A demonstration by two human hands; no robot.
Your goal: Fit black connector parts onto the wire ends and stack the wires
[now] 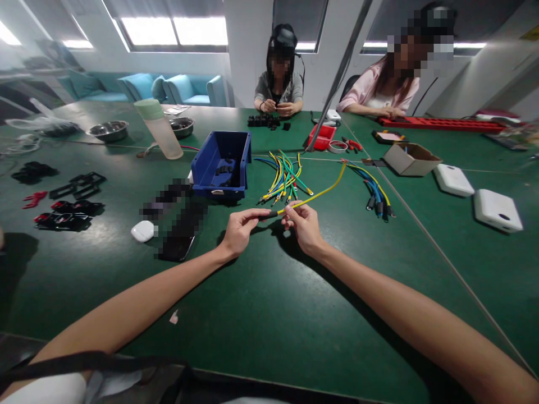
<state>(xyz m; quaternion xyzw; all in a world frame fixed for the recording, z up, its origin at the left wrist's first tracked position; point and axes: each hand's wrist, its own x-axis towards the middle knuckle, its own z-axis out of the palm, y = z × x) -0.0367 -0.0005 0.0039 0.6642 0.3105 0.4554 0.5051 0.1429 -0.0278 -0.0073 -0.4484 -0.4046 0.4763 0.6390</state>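
Between my two hands, just above the green table, runs a yellow cable [324, 193] with a black sleeve [273, 214] at its left end. My left hand [241, 229] pinches the black-sleeved end between thumb and fingers. With thumb and forefinger my right hand [304, 225] grips the yellow part beside the sleeve. The cable's far end rises to the right. Behind my hands lies a loose pile of yellow, green and blue cables [284, 177] with metal lugs. Another bundle of cables [374, 191] with black and blue sleeved ends lies to the right.
A blue bin [221, 163] with black parts stands left of the cable pile. Phones [182, 233], a white case [143, 231] and a bottle [160, 132] are left. White boxes [497, 209] and a cardboard box [411, 159] are right. Two people sit across the table.
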